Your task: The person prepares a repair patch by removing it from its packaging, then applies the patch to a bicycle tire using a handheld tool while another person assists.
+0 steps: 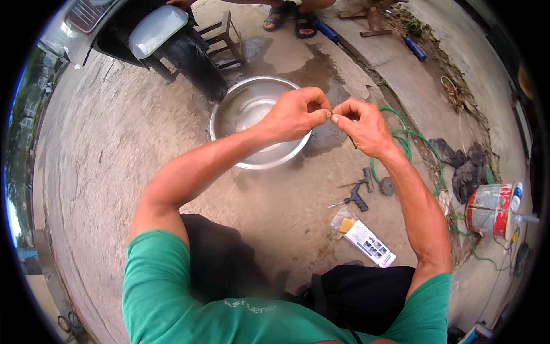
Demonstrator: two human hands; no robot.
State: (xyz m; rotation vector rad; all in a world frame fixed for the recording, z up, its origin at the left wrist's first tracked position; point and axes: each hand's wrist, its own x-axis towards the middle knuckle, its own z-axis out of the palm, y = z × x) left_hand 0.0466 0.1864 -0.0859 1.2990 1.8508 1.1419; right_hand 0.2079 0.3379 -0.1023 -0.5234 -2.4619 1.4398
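Near the basin [234,119], left hand [295,113] and right hand [366,126] are pinching, on what I cannot tell; a dark sliver [353,142] is showing below the right; steady wrists should be helping.

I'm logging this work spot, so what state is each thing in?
Left hand: pinched shut, contents too small to tell
Right hand: pinched shut, likewise
Basin: upright
Carton: open, yellow strips poking out
Black tool: lying down
Hose: loosely looped
Dark cloth: crumpled
Stool: standing
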